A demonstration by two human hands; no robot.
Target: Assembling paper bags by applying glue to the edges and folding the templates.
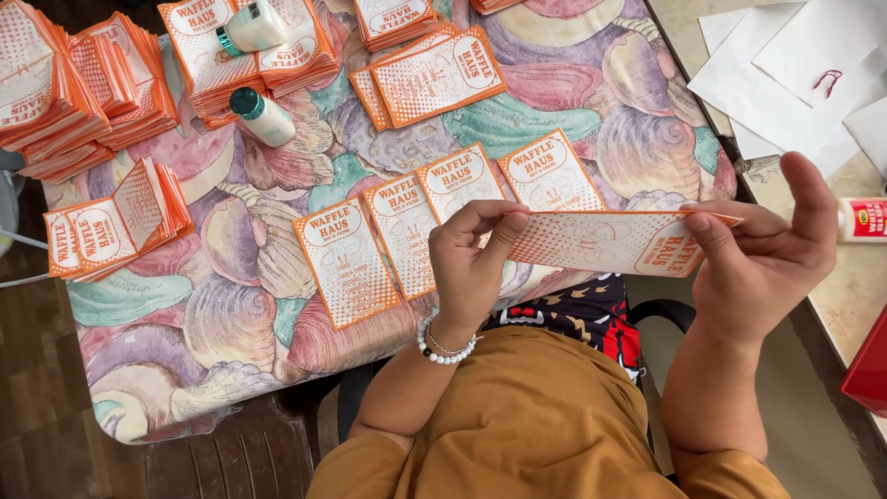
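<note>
Paper bag (pixel 610 242), orange and white and still flat, is what I have stretched between both hands, just near of the table edge and above my lap. My left hand (pixel 471 268) pinches its left end: the thumb and forefinger (pixel 480 214) close on the top edge, and the other fingers curl behind the paper where I cannot see them. A bead bracelet (pixel 442 349) sits on that wrist. My right hand (pixel 758 254) grips the right end, with the forefinger laid along the top corner and the thumb raised and spread wide, clear of the paper. Its lower fingers are hidden behind the bag.

On the shell-patterned tablecloth (pixel 231 305), a row of four flat bags (pixel 434 222) lies fanned just beyond my left hand; the hand and the held bag cover the near corners of some of them. Further off sit a small pile (pixel 434 74) and, at far left, tall stacks (pixel 74 83) cut off by the frame. Two glue bottles (pixel 261 115) with green caps lie among the far stacks. At the right, white sheets (pixel 785 74) lie on a second surface, and another bottle (pixel 864 220) and a red object (pixel 868 370) are cropped at the edge, too little showing to identify the red one.
</note>
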